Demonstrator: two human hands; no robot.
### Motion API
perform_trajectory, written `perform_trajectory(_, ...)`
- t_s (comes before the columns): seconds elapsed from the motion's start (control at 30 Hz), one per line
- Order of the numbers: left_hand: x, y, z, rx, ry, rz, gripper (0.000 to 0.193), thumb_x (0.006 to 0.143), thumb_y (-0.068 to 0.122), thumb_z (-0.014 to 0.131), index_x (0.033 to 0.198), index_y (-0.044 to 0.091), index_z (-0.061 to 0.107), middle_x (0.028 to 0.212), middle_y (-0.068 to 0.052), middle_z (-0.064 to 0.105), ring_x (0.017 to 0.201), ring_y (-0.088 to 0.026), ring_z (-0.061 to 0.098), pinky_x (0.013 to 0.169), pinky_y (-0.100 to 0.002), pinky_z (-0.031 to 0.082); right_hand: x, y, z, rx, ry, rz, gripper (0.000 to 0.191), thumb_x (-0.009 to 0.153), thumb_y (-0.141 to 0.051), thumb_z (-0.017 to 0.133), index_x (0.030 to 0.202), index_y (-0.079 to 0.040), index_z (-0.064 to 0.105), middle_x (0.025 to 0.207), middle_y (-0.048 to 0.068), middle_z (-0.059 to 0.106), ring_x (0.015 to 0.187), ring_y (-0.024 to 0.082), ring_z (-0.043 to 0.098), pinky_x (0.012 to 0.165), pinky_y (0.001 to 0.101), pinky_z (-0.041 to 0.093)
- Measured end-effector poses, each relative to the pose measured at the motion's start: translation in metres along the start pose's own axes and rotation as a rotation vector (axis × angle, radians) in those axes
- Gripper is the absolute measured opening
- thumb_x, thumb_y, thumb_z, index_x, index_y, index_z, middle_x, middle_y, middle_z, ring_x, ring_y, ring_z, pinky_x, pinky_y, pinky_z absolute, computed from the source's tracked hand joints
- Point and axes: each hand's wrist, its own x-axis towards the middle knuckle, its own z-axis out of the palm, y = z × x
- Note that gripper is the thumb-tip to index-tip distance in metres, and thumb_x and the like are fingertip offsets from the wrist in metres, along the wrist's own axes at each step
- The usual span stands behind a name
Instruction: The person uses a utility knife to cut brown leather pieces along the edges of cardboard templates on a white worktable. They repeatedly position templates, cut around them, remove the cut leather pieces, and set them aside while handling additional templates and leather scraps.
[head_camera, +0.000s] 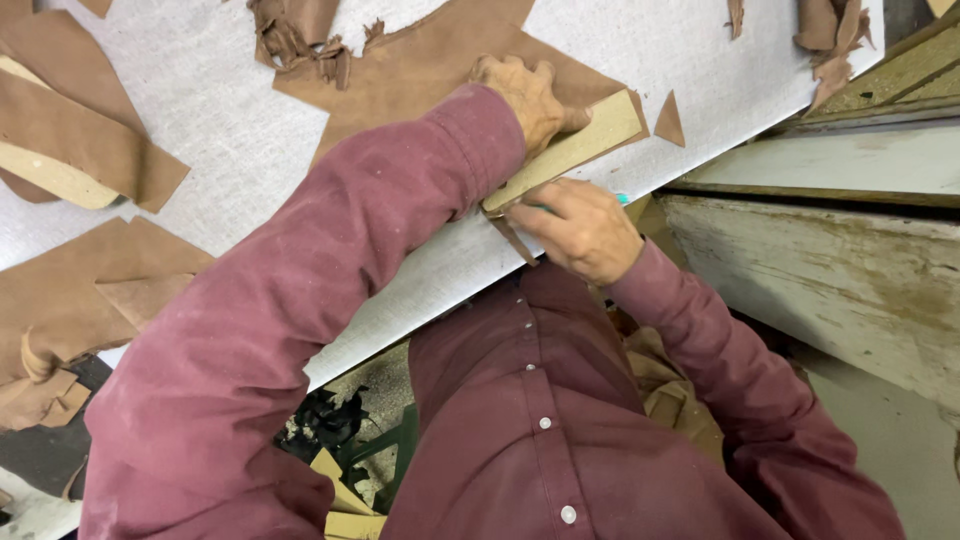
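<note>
Pressing flat, our left hand (525, 95) pins a tan cardboard template (565, 150) onto a brown leather piece (430, 60) near the near edge of the grey cutting table (210, 110). Our right hand (580, 230) is closed around a teal-handled knife (622, 199) at the template's edge. Leather scraps (830, 40) lie toward the table's far right corner.

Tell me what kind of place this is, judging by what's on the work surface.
Probably a leather-cutting workshop. The left hand presses a tan board template onto a brown leather sheet on a grey cutting table, while the right hand works a tool along its edge. Brown leather offcuts lie scattered about.
</note>
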Motion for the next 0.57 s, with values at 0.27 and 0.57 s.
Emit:
perform_trajectory(0.27,0.008,0.006,0.022,0.05,0.118,-0.048,0.047,0.103,0.034,0.05,0.145,0.054,0.049,0.123,-0.017,0.057,0.11,-0.04,0.059,0.083,-0.054,0.049,-0.007,0.054,0.009,-0.232,-0.186,-0.205,0.015,0.092,-0.005,0.066,0.106,-0.001,0.072,0.093,0.009,0.065,0.081,0.022,0.062,0.068,0.0345,0.053)
perform_trajectory(0.57,-0.031,0.11,0.118,-0.159,0.911,-0.188,0.049,0.096,0.014,0.057,0.145,0.007,0.057,0.153,-0.024,0.046,0.142,-0.042,0.046,0.121,-0.059,0.03,-0.04,0.12,-0.076,0.06,-0.006,0.5,0.032,0.098,-0.023,0.078,0.119,-0.001,0.068,0.096,0.011,0.069,0.086,0.023,0.068,0.076,0.0348,0.055)
